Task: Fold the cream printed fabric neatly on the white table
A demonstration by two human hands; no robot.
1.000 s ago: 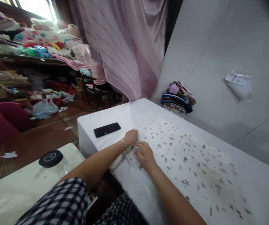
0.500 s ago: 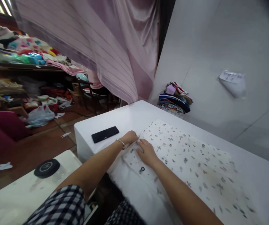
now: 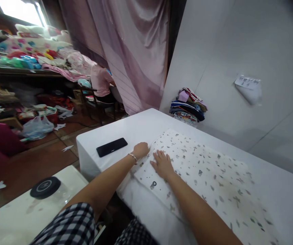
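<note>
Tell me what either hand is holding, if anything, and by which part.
The left hand is curled at the printed cloth's edge, fingertips hidden; whether it grips cannot be told. The right hand lies spread on top, holding nothing.

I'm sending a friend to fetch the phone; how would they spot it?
Find the white-covered table near the pink curtain. By its corner, close to the left hand, lies the phone. It is black and oblong, unlike the round black object on the cream surface or the pale printed cloth.
</note>
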